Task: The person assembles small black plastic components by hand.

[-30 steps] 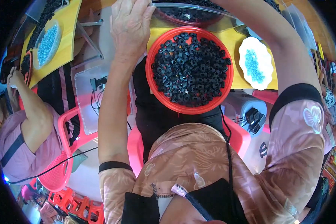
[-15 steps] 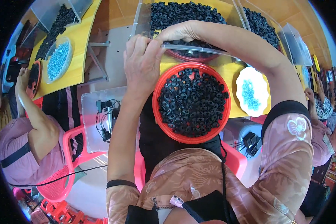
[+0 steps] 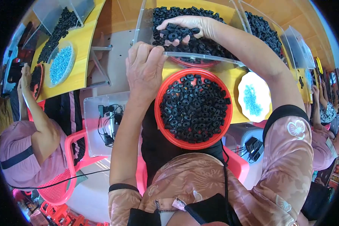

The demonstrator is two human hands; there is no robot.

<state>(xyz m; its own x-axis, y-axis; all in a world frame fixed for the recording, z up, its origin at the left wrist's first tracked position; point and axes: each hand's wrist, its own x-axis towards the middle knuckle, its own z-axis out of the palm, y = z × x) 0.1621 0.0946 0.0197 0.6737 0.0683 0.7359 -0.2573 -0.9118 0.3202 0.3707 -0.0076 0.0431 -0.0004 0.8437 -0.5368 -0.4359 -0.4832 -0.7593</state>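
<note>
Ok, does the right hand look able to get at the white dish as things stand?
Probably not freely: the right hand holds a handful of black parts over the clear bin, whose near wall lies between it and the white dish.

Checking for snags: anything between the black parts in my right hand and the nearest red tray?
Yes: the clear bin's near wall. Your right hand holds the black parts beyond it; the red tray lies on this side. Your left hand is at the wall's left end.
</note>
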